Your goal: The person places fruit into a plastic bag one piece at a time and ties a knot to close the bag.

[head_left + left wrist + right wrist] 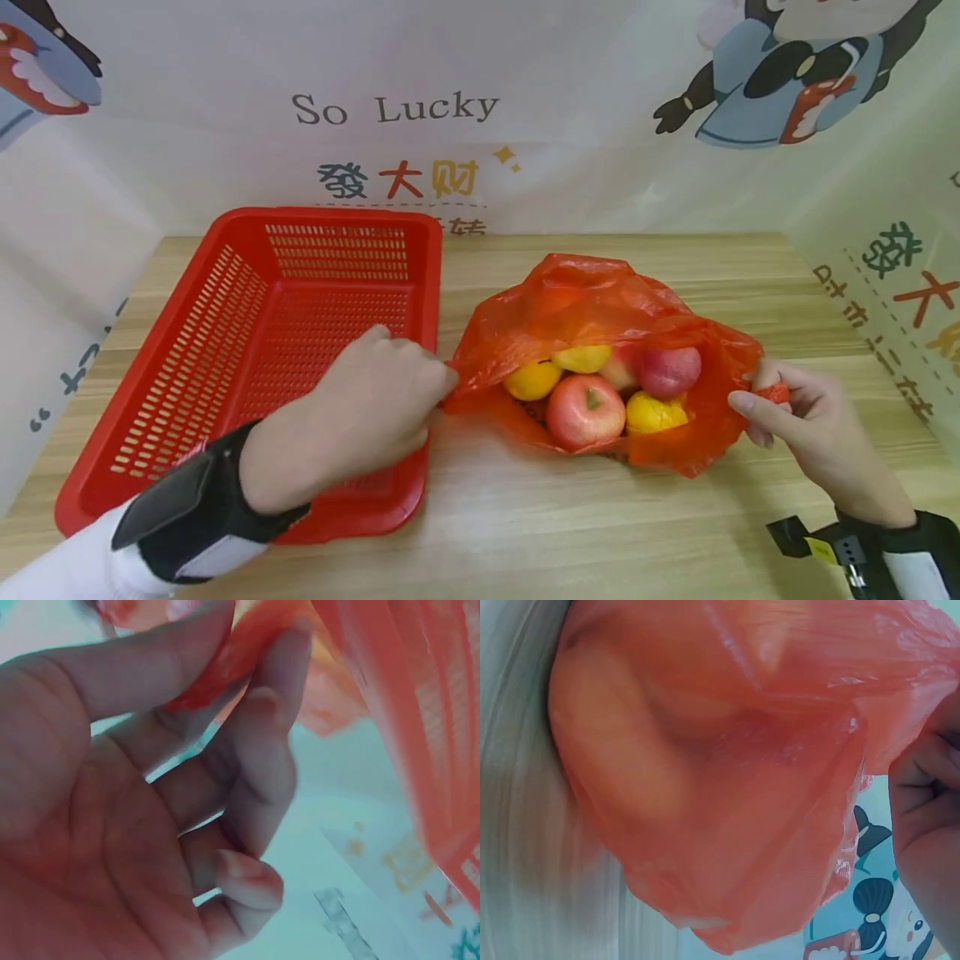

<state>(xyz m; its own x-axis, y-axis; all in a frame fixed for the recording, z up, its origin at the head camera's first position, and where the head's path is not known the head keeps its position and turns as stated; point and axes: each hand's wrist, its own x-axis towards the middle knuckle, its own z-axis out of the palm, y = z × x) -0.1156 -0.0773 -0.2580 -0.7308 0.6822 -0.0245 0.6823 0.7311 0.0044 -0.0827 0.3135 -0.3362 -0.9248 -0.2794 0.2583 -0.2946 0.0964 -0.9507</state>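
Observation:
An orange-red plastic bag lies on the table with its mouth spread wide. Inside show a red apple, a darker red fruit and several yellow fruits, one a lemon-like yellow fruit at the front. My left hand pinches the bag's left edge between thumb and fingers; the left wrist view shows the gathered plastic there. At the other side my right hand grips the bag's right edge, a twist of plastic poking out by the thumb. In the right wrist view the bag's side bulges over rounded fruit.
A red plastic basket with slotted walls stands left of the bag, under my left forearm. The wood-patterned table ends at a white printed backdrop behind and at both sides.

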